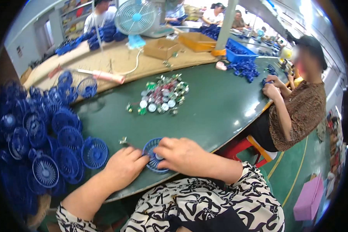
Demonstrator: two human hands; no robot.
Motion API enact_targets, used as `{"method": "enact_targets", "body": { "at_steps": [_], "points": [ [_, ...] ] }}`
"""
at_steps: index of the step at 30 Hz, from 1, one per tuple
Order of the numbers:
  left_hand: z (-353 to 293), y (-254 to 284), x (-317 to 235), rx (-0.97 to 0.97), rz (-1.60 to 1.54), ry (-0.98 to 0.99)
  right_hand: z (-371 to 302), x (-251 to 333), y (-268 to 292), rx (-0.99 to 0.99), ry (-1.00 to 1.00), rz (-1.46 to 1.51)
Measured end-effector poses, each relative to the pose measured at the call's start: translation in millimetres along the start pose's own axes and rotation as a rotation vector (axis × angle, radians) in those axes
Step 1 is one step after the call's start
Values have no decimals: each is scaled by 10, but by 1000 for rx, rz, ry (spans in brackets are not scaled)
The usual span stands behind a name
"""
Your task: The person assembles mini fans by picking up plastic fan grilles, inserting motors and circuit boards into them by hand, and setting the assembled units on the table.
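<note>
On the green tabletop by its near edge lies a round blue plastic fan housing (147, 145) with ribs. My right hand (183, 155) reaches over it, fingers bent and closed on its rim and middle. At the housing's left side my left hand (124, 167) has its fingers pinched together; what lies between them is hidden. Just beyond the left fingers sits a small metal and green part (123, 140), with what looks like a wire leading toward that hand. More blue fan housings (94, 153) are heaped to my left.
A pile of small motors and green circuit boards (164, 94) lies mid-table. Behind it are a pink-handled soldering iron (109, 76), a cardboard box (160, 49) and a desk fan (136, 17). A co-worker (297, 96) sits at the right, near a blue bin (236, 58).
</note>
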State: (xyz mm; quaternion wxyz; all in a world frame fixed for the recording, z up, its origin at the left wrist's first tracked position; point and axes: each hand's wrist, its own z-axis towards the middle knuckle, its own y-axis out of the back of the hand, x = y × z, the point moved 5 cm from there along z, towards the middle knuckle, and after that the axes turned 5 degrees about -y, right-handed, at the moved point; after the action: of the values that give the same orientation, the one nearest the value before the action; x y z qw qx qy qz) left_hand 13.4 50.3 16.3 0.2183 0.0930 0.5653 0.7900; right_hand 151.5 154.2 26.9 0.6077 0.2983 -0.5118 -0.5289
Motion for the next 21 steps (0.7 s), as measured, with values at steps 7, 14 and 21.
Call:
{"method": "enact_targets", "body": {
  "at_steps": [7, 14, 21],
  "points": [
    [17, 73, 5, 46, 21, -15, -273, -3, -247, -187, 154, -71],
    [6, 419, 26, -126, 147, 97, -304, -308, -122, -335, 63, -115],
    [-322, 366, 456, 256, 521, 638, -577, -1079, 405, -592, -486, -500]
  ]
}}
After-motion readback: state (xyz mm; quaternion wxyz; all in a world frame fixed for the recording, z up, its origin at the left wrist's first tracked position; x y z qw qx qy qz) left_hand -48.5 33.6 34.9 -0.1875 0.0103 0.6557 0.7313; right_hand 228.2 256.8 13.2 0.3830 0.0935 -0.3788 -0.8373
